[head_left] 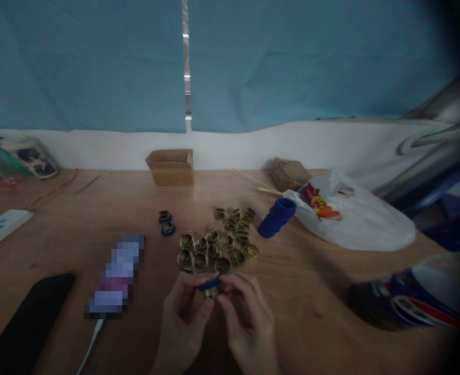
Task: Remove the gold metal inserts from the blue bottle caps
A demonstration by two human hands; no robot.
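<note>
My left hand point(183, 315) and my right hand point(247, 317) meet near the table's front edge, fingers pinched together around a blue ring point(209, 284) with a small brass piece point(211, 292) under it. Just beyond my fingers lies a cluster of several brass pieces point(218, 242). A stack of blue rings point(277, 217) lies tilted to the right of that cluster. Two brass pieces seated in blue rings point(166, 223) rest to the left of it.
A small open cardboard box point(171, 166) stands at the back by the wall. A white plastic bag point(355, 213) lies at the right, a blue and red package point(413, 299) nearer. A black phone point(27, 323), a white cable point(91, 344) and a white power strip point(1, 226) lie left.
</note>
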